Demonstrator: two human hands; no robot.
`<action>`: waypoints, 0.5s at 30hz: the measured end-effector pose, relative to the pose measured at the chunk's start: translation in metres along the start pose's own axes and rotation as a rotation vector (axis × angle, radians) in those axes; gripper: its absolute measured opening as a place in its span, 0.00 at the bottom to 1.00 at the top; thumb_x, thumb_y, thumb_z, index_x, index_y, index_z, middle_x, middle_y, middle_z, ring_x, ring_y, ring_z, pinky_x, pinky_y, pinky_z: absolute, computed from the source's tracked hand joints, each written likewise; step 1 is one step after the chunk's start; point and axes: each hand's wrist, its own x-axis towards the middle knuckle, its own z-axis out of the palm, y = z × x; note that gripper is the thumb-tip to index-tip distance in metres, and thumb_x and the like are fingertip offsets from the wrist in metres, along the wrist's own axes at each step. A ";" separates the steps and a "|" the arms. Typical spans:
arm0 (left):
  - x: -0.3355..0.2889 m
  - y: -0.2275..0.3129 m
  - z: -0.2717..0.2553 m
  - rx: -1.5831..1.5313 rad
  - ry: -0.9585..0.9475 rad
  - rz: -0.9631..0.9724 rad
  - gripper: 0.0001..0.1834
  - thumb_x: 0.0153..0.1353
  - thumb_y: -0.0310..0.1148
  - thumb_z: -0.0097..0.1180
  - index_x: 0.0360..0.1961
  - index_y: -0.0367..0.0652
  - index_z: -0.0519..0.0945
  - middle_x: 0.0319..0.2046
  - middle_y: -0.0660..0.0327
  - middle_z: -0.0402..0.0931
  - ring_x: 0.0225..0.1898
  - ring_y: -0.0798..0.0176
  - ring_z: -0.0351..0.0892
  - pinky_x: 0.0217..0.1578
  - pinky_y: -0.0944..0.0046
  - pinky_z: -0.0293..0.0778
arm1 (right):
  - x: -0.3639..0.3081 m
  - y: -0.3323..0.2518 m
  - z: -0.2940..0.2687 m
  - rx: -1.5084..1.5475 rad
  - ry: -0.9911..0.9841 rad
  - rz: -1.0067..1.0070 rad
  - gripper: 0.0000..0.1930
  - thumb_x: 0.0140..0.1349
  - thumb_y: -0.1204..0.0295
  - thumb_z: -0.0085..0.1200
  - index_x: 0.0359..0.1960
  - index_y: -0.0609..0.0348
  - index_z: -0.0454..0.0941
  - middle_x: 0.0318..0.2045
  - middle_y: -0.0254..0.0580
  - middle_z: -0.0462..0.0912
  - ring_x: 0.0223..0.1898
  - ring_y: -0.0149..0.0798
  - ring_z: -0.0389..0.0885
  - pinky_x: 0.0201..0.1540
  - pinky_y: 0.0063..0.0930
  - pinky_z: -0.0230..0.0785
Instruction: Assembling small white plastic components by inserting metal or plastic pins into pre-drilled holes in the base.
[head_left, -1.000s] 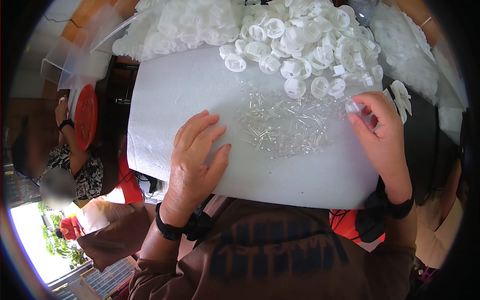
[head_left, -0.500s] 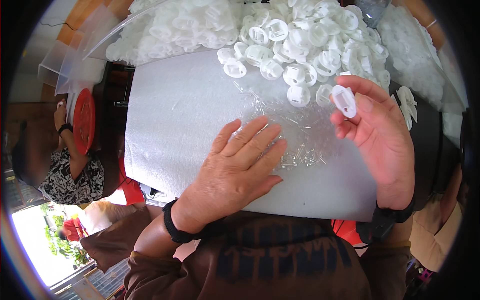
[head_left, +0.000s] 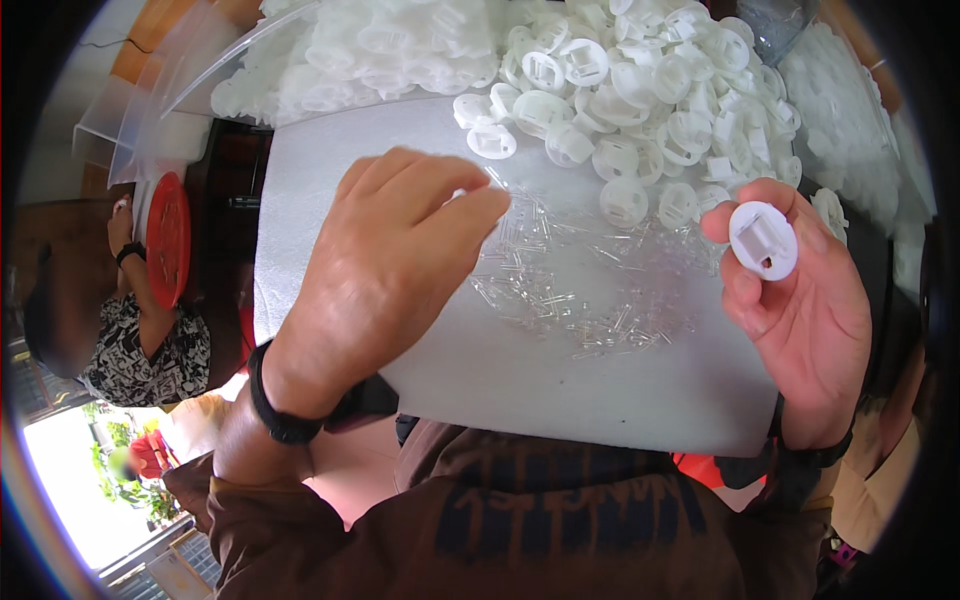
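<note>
Between the fingertips and thumb of my right hand is a round white plastic piece, its face with a rectangular recess and a small dark hole turned toward me. My left hand hovers over the left side of the scattered pins, back of the hand upward. Its fingers are curled against the thumb, and a small whitish spot shows at the pinch, too small to name. Below lie many thin clear pins, loose on a light grey foam sheet. Similar white round pieces spread from the far pile toward my right hand.
A large heap of white pieces covers the far side, with bagged ones at far left and a clear plastic bag at far right. To the left, another person sits by a red round tray.
My left hand has lifted from the pins, moved left and away from me, and its spread fingers have closed. The right hand has shifted right and slightly nearer, turning the white piece face-on.
</note>
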 end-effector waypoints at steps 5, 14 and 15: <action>0.011 -0.017 0.019 0.150 -0.129 0.061 0.15 0.44 0.22 0.53 0.37 0.39 0.76 0.37 0.59 0.74 0.35 0.56 0.72 0.38 0.60 0.67 | 0.010 0.003 0.026 0.062 -0.078 0.097 0.19 0.68 0.65 0.37 0.53 0.66 0.65 0.44 0.58 0.76 0.27 0.30 0.75 0.26 0.22 0.67; 0.017 -0.018 0.023 0.239 -0.181 0.143 0.05 0.44 0.24 0.50 0.26 0.40 0.70 0.29 0.59 0.67 0.29 0.58 0.68 0.33 0.62 0.64 | 0.027 0.024 0.004 0.240 -0.244 0.080 0.20 0.68 0.65 0.38 0.55 0.67 0.64 0.45 0.58 0.76 0.28 0.32 0.75 0.27 0.23 0.68; 0.018 -0.018 0.024 0.240 -0.157 0.149 0.04 0.44 0.24 0.50 0.24 0.41 0.69 0.26 0.59 0.65 0.27 0.59 0.67 0.32 0.62 0.64 | 0.028 0.026 0.003 0.242 -0.245 0.076 0.20 0.68 0.65 0.38 0.55 0.67 0.64 0.45 0.58 0.76 0.28 0.32 0.75 0.27 0.23 0.68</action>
